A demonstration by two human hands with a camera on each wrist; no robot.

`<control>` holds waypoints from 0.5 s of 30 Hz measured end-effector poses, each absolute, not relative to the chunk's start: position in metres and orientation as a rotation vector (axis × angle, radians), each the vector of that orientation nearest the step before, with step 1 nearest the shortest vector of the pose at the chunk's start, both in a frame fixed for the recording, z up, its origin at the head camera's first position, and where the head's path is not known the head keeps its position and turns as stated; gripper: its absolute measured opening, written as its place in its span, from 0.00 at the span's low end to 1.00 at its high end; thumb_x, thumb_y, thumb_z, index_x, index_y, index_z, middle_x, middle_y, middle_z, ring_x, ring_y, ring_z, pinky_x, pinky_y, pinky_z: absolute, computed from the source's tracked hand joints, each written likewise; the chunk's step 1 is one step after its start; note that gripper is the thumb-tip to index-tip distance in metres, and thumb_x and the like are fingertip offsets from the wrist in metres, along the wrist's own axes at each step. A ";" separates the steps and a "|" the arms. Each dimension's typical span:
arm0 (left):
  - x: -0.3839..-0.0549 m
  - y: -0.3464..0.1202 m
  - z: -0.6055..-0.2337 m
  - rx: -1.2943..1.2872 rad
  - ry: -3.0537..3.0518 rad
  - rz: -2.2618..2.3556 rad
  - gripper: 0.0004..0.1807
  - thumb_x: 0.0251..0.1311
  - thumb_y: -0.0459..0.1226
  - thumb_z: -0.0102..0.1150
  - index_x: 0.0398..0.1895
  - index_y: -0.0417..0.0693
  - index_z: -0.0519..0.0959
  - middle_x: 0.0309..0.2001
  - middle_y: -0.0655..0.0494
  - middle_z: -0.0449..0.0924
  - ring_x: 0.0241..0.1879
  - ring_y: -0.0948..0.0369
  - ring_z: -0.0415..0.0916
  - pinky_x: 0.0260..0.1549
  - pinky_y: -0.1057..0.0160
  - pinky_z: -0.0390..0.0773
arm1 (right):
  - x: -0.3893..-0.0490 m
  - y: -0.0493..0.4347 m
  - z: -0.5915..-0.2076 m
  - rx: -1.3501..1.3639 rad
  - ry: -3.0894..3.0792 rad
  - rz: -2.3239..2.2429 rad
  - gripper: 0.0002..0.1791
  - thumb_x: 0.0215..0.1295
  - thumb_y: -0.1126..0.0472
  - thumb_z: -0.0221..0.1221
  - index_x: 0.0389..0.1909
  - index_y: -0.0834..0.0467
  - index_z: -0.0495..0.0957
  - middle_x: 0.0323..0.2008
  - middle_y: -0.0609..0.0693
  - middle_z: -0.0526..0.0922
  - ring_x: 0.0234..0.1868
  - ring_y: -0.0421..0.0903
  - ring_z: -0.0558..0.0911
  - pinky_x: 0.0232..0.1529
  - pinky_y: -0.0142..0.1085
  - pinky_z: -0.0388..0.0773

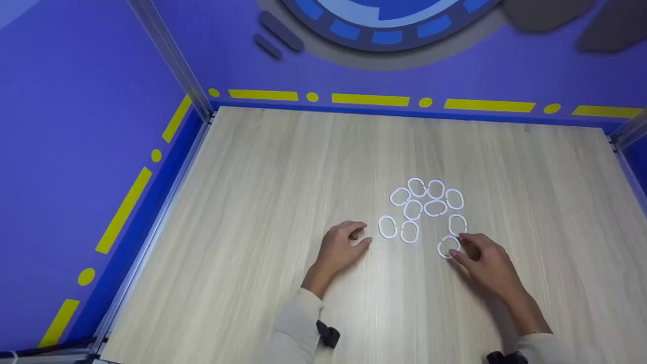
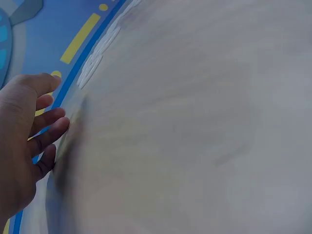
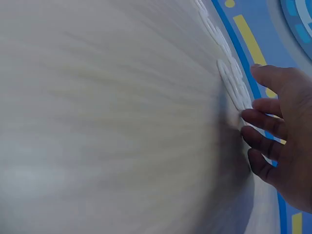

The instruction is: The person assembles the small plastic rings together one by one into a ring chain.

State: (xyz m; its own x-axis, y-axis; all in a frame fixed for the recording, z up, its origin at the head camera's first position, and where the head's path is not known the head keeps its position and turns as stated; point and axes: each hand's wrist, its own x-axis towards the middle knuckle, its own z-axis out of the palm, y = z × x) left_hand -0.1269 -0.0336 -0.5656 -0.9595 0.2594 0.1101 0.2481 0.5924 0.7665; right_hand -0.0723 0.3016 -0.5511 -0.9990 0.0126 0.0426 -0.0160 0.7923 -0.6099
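Observation:
Several white oval rings, each with a small gap like shower curtain rings, lie flat in an arched cluster on the table. My right hand (image 1: 489,264) is at the nearest ring (image 1: 438,247), thumb tip at its lower right edge and index fingertip by its upper right. Just above that lies another ring (image 1: 457,215), close to the index finger. The right wrist view shows thumb and fingers spread apart beside the rings (image 3: 226,83). My left hand (image 1: 337,248) rests left of the cluster, thumb and fingers apart, holding nothing. Its closest ring (image 1: 380,227) is not touched.
The light wood table (image 1: 242,212) is bounded by a blue back wall (image 1: 227,65) and a blue left wall (image 1: 60,151), both with yellow marks. A metal post (image 1: 169,55) stands at the back left corner. Black wrist devices (image 1: 328,334) sit at both sleeves.

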 end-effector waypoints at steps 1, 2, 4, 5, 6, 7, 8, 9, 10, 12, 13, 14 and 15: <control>-0.129 -0.029 -0.567 0.451 2.801 1.339 0.17 0.61 0.42 0.68 0.52 0.46 0.85 0.42 0.55 0.87 0.41 0.63 0.82 0.47 0.64 0.81 | -0.073 0.299 -0.551 -0.024 -2.956 0.993 0.32 0.63 0.51 0.70 0.61 0.67 0.76 0.53 0.64 0.83 0.50 0.56 0.82 0.53 0.48 0.78; -0.130 -0.026 -0.568 0.454 2.814 1.337 0.18 0.61 0.42 0.69 0.52 0.46 0.85 0.42 0.56 0.86 0.39 0.64 0.80 0.45 0.66 0.80 | -0.073 0.297 -0.552 -0.052 -2.981 0.992 0.36 0.62 0.49 0.70 0.63 0.68 0.74 0.56 0.65 0.81 0.54 0.59 0.81 0.57 0.54 0.76; -0.133 -0.019 -0.570 0.449 2.857 1.303 0.20 0.59 0.43 0.70 0.53 0.48 0.84 0.42 0.57 0.85 0.37 0.66 0.77 0.43 0.67 0.78 | -0.074 0.294 -0.553 -0.109 -3.026 1.001 0.43 0.59 0.44 0.71 0.65 0.69 0.69 0.59 0.68 0.76 0.58 0.64 0.78 0.62 0.60 0.72; -0.134 -0.016 -0.571 0.439 2.877 1.282 0.21 0.59 0.44 0.71 0.54 0.48 0.84 0.42 0.58 0.85 0.37 0.66 0.77 0.43 0.67 0.77 | -0.074 0.292 -0.554 -0.127 -3.044 0.998 0.46 0.58 0.42 0.71 0.65 0.70 0.68 0.60 0.68 0.75 0.59 0.65 0.77 0.63 0.61 0.71; -0.136 -0.014 -0.571 0.424 2.894 1.252 0.22 0.58 0.45 0.71 0.55 0.50 0.84 0.44 0.58 0.85 0.37 0.66 0.76 0.43 0.67 0.76 | -0.075 0.291 -0.554 -0.137 -3.057 0.994 0.47 0.57 0.41 0.72 0.65 0.70 0.68 0.60 0.69 0.74 0.60 0.66 0.76 0.63 0.62 0.70; -0.136 -0.011 -0.571 0.410 2.908 1.222 0.23 0.58 0.46 0.71 0.56 0.50 0.83 0.46 0.59 0.84 0.39 0.65 0.77 0.44 0.67 0.76 | -0.075 0.290 -0.555 -0.142 -3.064 0.987 0.47 0.57 0.41 0.72 0.64 0.70 0.68 0.60 0.69 0.73 0.60 0.66 0.75 0.63 0.62 0.70; -0.138 -0.009 -0.571 0.401 2.922 1.191 0.24 0.58 0.47 0.71 0.57 0.51 0.83 0.48 0.59 0.84 0.40 0.65 0.78 0.44 0.66 0.76 | -0.076 0.289 -0.556 -0.141 -3.066 0.976 0.46 0.56 0.42 0.73 0.64 0.70 0.68 0.59 0.69 0.73 0.59 0.66 0.76 0.63 0.61 0.70; -0.139 -0.007 -0.571 0.399 2.934 1.154 0.25 0.59 0.49 0.70 0.59 0.51 0.82 0.51 0.59 0.84 0.43 0.63 0.79 0.46 0.64 0.76 | -0.077 0.288 -0.557 -0.137 -3.065 0.966 0.45 0.56 0.43 0.73 0.63 0.70 0.69 0.58 0.69 0.73 0.58 0.66 0.76 0.61 0.61 0.71; -0.139 -0.005 -0.572 0.398 2.939 1.122 0.27 0.59 0.50 0.70 0.60 0.51 0.81 0.53 0.58 0.83 0.46 0.62 0.80 0.48 0.63 0.76 | -0.077 0.288 -0.558 -0.129 -3.065 0.951 0.44 0.56 0.44 0.73 0.62 0.70 0.69 0.57 0.68 0.73 0.57 0.65 0.77 0.60 0.61 0.72; -0.140 -0.001 -0.572 0.416 2.948 1.059 0.29 0.60 0.52 0.68 0.63 0.51 0.79 0.57 0.58 0.81 0.53 0.60 0.80 0.53 0.61 0.76 | -0.078 0.288 -0.558 -0.114 -3.068 0.935 0.41 0.56 0.47 0.74 0.60 0.70 0.71 0.56 0.68 0.73 0.55 0.65 0.77 0.59 0.60 0.73; -0.141 0.000 -0.572 0.428 2.951 1.026 0.30 0.61 0.54 0.67 0.64 0.51 0.79 0.58 0.57 0.80 0.55 0.59 0.79 0.55 0.60 0.76 | -0.078 0.288 -0.558 -0.109 -3.070 0.934 0.40 0.56 0.48 0.74 0.60 0.70 0.71 0.56 0.68 0.73 0.56 0.65 0.77 0.59 0.60 0.73; -0.141 0.002 -0.572 0.441 2.955 0.991 0.32 0.61 0.55 0.67 0.65 0.51 0.78 0.58 0.57 0.79 0.57 0.59 0.79 0.56 0.60 0.75 | -0.079 0.288 -0.557 -0.107 -3.076 0.936 0.39 0.56 0.49 0.73 0.60 0.70 0.71 0.56 0.68 0.73 0.56 0.65 0.77 0.59 0.61 0.73; -0.142 0.003 -0.572 0.455 2.959 0.956 0.33 0.61 0.56 0.66 0.66 0.51 0.77 0.58 0.57 0.79 0.58 0.59 0.78 0.56 0.60 0.75 | -0.080 0.288 -0.557 -0.104 -3.083 0.936 0.39 0.57 0.49 0.73 0.61 0.70 0.71 0.56 0.68 0.72 0.56 0.66 0.77 0.60 0.61 0.72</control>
State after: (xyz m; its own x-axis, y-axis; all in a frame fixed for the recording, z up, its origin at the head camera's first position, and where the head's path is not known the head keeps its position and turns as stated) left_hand -0.1423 0.0032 -0.5719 -0.9581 0.2721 0.0889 0.2727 0.7729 0.5729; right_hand -0.0797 0.2881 -0.5567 -0.9945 0.0376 -0.0974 0.0854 0.8295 -0.5519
